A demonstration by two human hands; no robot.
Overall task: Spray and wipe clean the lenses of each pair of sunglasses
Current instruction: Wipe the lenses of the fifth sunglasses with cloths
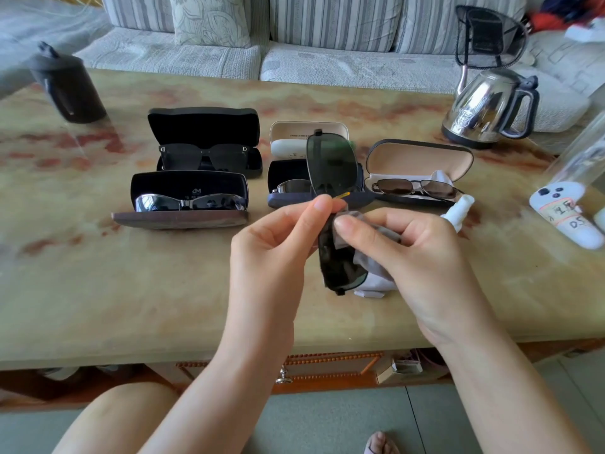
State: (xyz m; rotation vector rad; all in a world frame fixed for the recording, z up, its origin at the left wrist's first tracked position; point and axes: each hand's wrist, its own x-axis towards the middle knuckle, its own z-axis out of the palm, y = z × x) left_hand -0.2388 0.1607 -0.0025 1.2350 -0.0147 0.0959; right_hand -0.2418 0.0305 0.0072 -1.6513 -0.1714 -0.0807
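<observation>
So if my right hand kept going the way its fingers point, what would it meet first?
Probably the left hand: the right hand points leftward over the sunglasses and cloth it pinches, and the left fingertips sit just beyond. Depth is unclear.

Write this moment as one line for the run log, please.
step: wiping lens | left hand: pinches sunglasses at middle | right hand: presses cloth on lower lens | spray bottle: lying on table
</observation>
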